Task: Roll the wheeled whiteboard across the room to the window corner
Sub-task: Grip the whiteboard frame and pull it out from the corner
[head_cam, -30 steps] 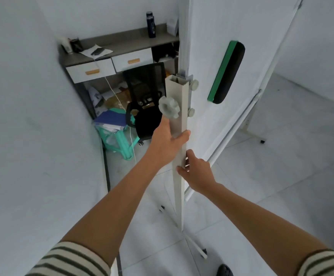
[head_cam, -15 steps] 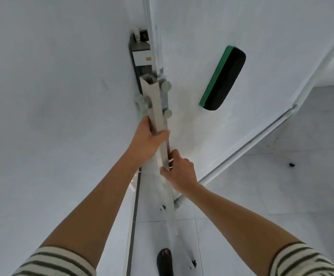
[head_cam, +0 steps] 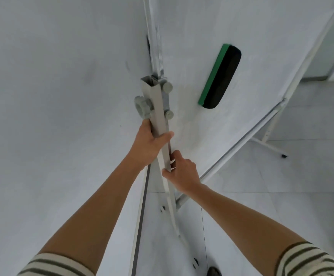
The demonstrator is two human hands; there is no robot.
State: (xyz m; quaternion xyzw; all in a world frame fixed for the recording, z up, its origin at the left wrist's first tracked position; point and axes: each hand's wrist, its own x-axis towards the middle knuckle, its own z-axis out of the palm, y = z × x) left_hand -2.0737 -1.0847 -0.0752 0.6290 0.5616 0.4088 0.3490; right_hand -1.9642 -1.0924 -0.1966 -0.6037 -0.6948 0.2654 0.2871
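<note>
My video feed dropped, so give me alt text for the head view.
Both hands, left hand above right hand, grip the grey metal upright post of the white wheeled whiteboard, close beside a white wall. A green-backed black eraser clings to the board.

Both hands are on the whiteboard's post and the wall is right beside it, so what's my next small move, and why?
Probably ease the grey upright stand post rightward, away from the white wall. The left hand and right hand both grip it, and its grey round knob sits close to the wall, where it might scrape.
</note>
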